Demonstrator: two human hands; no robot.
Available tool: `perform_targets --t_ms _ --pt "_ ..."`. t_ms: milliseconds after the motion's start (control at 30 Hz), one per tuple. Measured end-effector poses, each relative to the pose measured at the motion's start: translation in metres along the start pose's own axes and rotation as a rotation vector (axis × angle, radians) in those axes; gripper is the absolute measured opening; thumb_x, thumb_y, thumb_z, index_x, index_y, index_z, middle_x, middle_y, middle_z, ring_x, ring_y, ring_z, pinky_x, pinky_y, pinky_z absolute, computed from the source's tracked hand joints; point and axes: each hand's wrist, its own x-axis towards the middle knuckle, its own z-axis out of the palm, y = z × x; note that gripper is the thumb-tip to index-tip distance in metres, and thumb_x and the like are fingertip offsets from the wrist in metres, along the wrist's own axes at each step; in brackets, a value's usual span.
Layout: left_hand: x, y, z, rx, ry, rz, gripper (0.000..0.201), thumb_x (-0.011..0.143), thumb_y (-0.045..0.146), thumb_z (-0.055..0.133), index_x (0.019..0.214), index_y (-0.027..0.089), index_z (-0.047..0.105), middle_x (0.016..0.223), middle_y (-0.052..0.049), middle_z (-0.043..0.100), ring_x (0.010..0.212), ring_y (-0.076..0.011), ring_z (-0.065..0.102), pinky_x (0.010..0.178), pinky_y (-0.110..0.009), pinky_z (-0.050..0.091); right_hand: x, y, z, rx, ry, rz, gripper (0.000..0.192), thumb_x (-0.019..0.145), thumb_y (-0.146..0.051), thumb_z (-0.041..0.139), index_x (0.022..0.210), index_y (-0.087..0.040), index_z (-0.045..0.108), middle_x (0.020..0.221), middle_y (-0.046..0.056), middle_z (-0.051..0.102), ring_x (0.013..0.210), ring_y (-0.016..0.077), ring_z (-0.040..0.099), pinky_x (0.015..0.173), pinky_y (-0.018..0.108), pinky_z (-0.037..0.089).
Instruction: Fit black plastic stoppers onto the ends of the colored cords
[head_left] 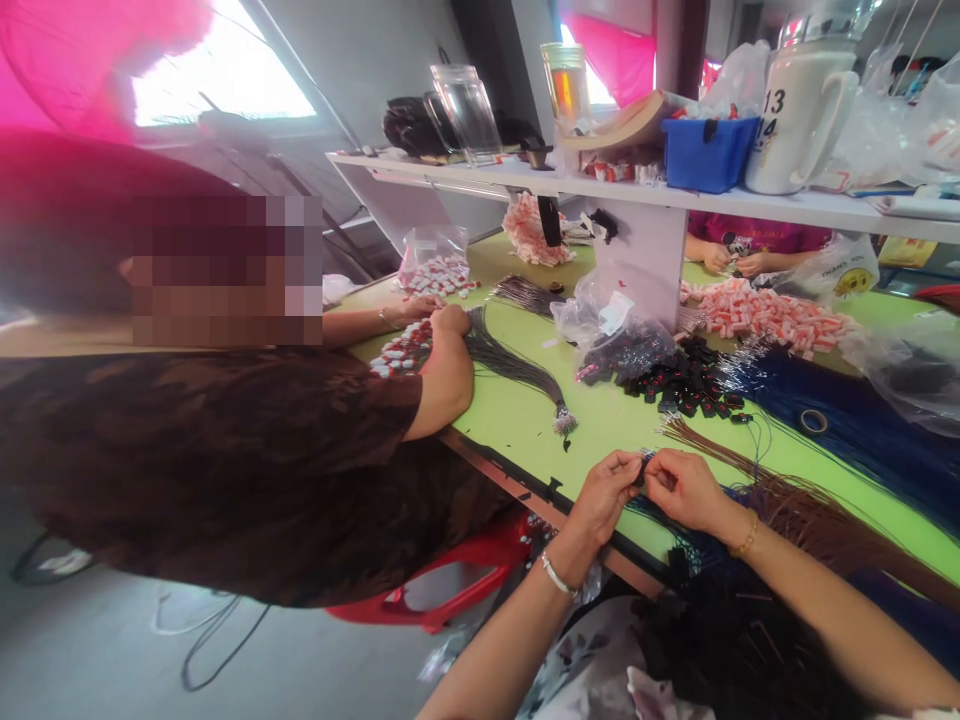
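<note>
Both hands, left hand and right hand, are pinching a small black clip at fingertips; light, stiff, cord trailing limp toward 1 o'clock.

Lime-green table. On it: black cords, brown cords, blue cords, black tags, red-and-white pieces. Above it: blue box, white jug.

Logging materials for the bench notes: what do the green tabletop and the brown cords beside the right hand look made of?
Green tabletop: looks like smooth painted or laminated board, with a slight sheen. Brown cords: thin, limp strands, probably waxed or synthetic string; uncertain. They fan out beside the right hand.
</note>
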Motion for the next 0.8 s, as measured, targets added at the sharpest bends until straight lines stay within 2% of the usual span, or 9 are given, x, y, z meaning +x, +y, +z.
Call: perform_targets --t_ms 233,333,400,500,533,667,800 --pt "-0.002 0.001 0.011 0.047 0.056 0.043 0.034 0.054 0.032 0.085 0.073 0.012 0.064 0.071 -0.002 0.062 0.06 -0.0079 0.053 0.055 -0.02 0.039 0.0 -0.002 0.002 -0.003 0.001 0.053 0.014 0.073 -0.012 0.052 0.061 -0.018 0.048 0.053 -0.005 0.045 0.05 0.0085 0.036 0.05 0.021 0.025" --pt "-0.004 0.0 0.013 0.093 0.074 0.073 0.033 0.055 0.033 0.084 0.073 0.013 0.065 0.068 -0.001 0.06 0.057 -0.007 0.051 0.053 -0.019 0.038 0.002 0.002 0.001 0.016 -0.017 0.052 0.014 0.075 -0.014 0.052 0.062 -0.018 0.049 0.055 -0.004 0.048 0.051 0.0088 0.039 0.05 0.02 0.027" --pt "-0.004 0.0 0.009 0.109 0.074 0.076 0.032 0.057 0.033 0.083 0.075 0.013 0.065 0.068 0.0 0.06 0.057 -0.0065 0.05 0.053 -0.019 0.038 0.005 0.01 -0.004 0.049 0.031 0.089 0.014 0.08 -0.019 0.049 0.067 -0.018 0.054 0.059 -0.003 0.053 0.054 0.0097 0.044 0.052 0.02 0.03" --pt "-0.004 0.002 0.0 0.12 0.078 0.057 0.033 0.058 0.033 0.082 0.081 0.014 0.066 0.067 0.001 0.058 0.058 -0.0062 0.05 0.054 -0.018 0.039 0.012 0.028 -0.015 -0.001 0.176 0.217 0.019 0.086 -0.025 0.045 0.074 -0.018 0.058 0.062 -0.001 0.057 0.056 0.0113 0.048 0.055 0.021 0.032" --pt "-0.004 0.002 -0.003 0.123 0.075 0.046 0.034 0.058 0.033 0.082 0.082 0.015 0.067 0.067 0.001 0.058 0.058 -0.0063 0.05 0.055 -0.019 0.04 0.014 0.034 -0.018 -0.051 0.175 0.253 0.018 0.085 -0.025 0.046 0.075 -0.018 0.059 0.063 -0.001 0.058 0.056 0.0116 0.048 0.055 0.022 0.032" --pt "-0.006 0.004 -0.006 0.111 0.033 0.023 0.034 0.059 0.033 0.081 0.084 0.015 0.067 0.069 0.001 0.058 0.06 -0.0069 0.052 0.057 -0.019 0.042 0.015 0.049 -0.021 -0.28 -0.003 0.319 0.008 0.078 -0.023 0.055 0.074 -0.018 0.061 0.07 0.001 0.062 0.06 0.0125 0.05 0.055 0.023 0.029" --pt "-0.007 0.003 0.0 0.09 0.008 0.031 0.034 0.059 0.032 0.082 0.085 0.014 0.067 0.07 0.0 0.058 0.061 -0.0075 0.052 0.057 -0.02 0.042 0.013 0.051 -0.019 -0.374 -0.01 0.319 0.007 0.077 -0.022 0.056 0.077 -0.019 0.062 0.075 0.002 0.063 0.064 0.0132 0.052 0.057 0.023 0.028"
